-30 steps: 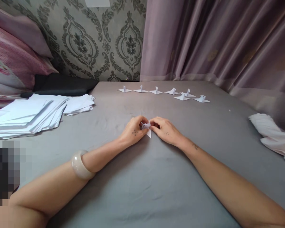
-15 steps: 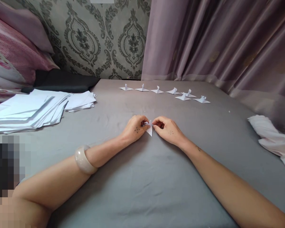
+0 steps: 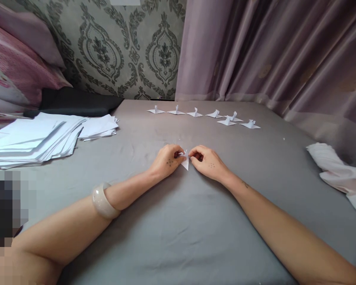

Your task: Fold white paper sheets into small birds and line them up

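Note:
Between my hands is a small folded piece of white paper (image 3: 186,164), a pointed corner of it facing me. My left hand (image 3: 169,160) pinches it from the left with thumb and fingers. From the right, my right hand (image 3: 207,160) holds its fingertips pinched together at the paper's edge. My fingers cover much of the upper part of the folds. Farther back stand several finished-looking folded paper cranes (image 3: 195,113), white, with wings spread and a raised middle.
On the left lie a large stack of white paper sheets (image 3: 26,136) and a smaller stack of paper (image 3: 99,126). Behind them is a black cloth-like item (image 3: 77,102). A pale bundled cloth (image 3: 338,166) lies at the right. Purple curtains (image 3: 255,51) hang at the back right.
The view has shifted slightly, so everything sits a little farther left. My hands keep nearly the same pose at the folded paper.

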The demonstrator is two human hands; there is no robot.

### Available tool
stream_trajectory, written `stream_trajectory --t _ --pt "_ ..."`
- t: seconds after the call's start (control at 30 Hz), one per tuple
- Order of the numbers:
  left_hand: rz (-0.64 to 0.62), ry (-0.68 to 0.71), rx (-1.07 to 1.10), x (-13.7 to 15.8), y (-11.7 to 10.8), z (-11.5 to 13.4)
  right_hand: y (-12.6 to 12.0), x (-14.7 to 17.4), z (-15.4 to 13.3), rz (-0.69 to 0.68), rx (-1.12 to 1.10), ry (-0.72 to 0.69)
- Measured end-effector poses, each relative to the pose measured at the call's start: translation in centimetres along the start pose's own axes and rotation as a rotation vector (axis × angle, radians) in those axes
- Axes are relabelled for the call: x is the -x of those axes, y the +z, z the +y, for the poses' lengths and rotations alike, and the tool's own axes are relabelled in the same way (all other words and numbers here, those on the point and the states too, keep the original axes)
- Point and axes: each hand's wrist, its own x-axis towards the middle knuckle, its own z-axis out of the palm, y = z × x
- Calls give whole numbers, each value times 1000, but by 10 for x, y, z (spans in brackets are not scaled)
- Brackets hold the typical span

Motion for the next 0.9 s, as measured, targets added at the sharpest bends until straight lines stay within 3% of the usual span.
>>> stream_trajectory --t 0.47,0.9 --pt "4 36 -39 -1 -1 0 -4 -15 3 -123 -212 64" --pt "-18 78 -70 -3 1 -6 -5 -13 0 -121 -210 118"
